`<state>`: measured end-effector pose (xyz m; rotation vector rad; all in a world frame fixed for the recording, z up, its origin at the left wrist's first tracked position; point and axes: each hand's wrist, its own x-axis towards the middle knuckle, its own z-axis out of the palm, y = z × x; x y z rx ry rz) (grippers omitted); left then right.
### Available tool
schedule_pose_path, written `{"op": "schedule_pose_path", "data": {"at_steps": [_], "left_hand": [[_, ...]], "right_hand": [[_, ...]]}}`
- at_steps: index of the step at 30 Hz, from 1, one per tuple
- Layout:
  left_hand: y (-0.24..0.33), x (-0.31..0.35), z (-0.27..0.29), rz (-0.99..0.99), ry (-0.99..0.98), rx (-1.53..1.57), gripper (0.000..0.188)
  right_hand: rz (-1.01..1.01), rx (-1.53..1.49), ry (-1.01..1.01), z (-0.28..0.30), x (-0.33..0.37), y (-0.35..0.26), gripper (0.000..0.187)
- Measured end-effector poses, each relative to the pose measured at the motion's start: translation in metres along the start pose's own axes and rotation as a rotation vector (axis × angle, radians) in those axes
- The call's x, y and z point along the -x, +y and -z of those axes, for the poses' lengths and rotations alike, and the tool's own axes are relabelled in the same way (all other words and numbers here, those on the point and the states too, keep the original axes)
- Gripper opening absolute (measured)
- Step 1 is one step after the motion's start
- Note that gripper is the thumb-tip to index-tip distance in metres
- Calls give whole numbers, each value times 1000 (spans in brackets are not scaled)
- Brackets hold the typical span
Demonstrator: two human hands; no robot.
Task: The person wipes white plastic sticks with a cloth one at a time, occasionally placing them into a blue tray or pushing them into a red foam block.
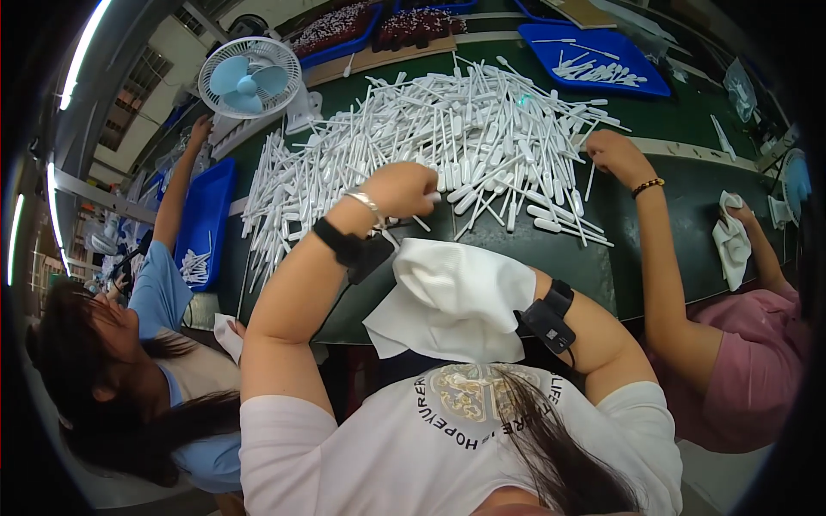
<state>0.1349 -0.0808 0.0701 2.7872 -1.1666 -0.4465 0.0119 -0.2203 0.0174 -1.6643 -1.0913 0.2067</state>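
Note:
A big heap of white plastic droppers (482,129) with bulbs and thin stems covers the table in front of me. My left hand (403,189), with a silver bracelet, is over the near edge of the heap. Its fingers are closed, and the white end of a dropper (433,198) pokes out beneath them; the rest of it is hidden. A white cloth (465,279) drapes over my right hand near the table's front edge. The fingers of that hand are hidden beneath the cloth. Black straps with small boxes circle both my forearms.
At the left, a person reaches past a blue tray (206,215) holding some droppers. Another person's hand (615,155) touches the heap's right side. A second blue tray (594,64) with droppers lies far right. A fan (249,79) stands at the far left.

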Motion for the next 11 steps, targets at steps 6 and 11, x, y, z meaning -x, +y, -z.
{"op": "schedule_pose_path", "data": {"at_steps": [6,11], "left_hand": [[15,74,62,-40,400,875,22],[11,113,2,-154,666,1587,33]], "right_hand": [[302,1446,48,21,-10,-33,14],[-194,689,80,21,-25,0,13]]}}
